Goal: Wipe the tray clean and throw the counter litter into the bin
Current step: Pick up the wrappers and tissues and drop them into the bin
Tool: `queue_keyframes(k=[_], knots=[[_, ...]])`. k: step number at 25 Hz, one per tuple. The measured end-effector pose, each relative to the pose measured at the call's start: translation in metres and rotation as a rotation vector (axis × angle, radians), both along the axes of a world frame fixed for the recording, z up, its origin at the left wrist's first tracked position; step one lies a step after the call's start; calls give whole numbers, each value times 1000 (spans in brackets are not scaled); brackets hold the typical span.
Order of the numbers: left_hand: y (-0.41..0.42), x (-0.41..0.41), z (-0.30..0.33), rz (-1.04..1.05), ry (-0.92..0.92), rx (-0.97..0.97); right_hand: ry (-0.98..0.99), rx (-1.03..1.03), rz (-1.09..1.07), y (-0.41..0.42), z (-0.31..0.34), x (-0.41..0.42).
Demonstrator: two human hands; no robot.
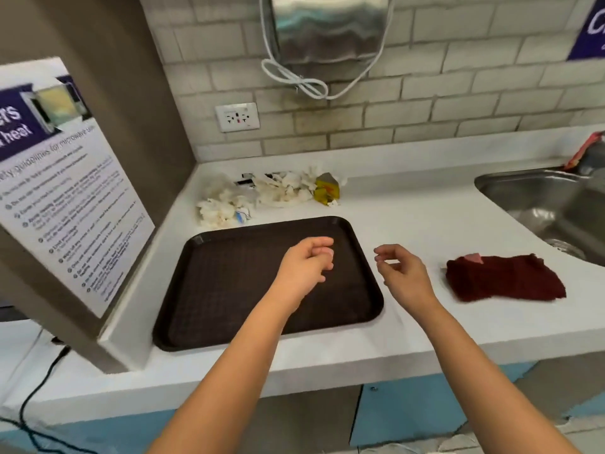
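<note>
Head view: brown tray (229,290), stiff, lying flat near-left on desk (409,217); soft maroon cloth (504,281) to its right, best pinched mid-fold; light crumpled litter (262,194) beyond; left hand (306,265) and right hand (401,270) loosely curled, empty.

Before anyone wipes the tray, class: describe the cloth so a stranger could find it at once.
Start at the steel sink set into the white counter on the right. Just in front of its near-left corner, right of the dark tray, lies the cloth. It is the only dark red, crumpled fabric there; the litter by the wall is white and yellow.
</note>
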State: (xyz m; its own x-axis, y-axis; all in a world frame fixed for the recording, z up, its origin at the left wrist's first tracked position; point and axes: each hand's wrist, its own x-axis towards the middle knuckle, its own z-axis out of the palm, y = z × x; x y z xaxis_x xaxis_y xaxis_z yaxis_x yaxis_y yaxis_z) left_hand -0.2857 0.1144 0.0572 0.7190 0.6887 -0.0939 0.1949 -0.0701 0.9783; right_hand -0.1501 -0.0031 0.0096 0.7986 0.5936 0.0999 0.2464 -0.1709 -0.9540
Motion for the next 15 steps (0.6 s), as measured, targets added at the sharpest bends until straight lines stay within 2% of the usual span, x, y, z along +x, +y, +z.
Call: queue_keyframes(k=[8,12,15], knots=[[134,9,-8,89,73,52,-2,-103,-91,96,-4,21],[168,35,-21,100,104,82,-11,-178,-109,120,-9,50],[192,59,-29,111,157,183,-42,-234,-84,146,-12,80]])
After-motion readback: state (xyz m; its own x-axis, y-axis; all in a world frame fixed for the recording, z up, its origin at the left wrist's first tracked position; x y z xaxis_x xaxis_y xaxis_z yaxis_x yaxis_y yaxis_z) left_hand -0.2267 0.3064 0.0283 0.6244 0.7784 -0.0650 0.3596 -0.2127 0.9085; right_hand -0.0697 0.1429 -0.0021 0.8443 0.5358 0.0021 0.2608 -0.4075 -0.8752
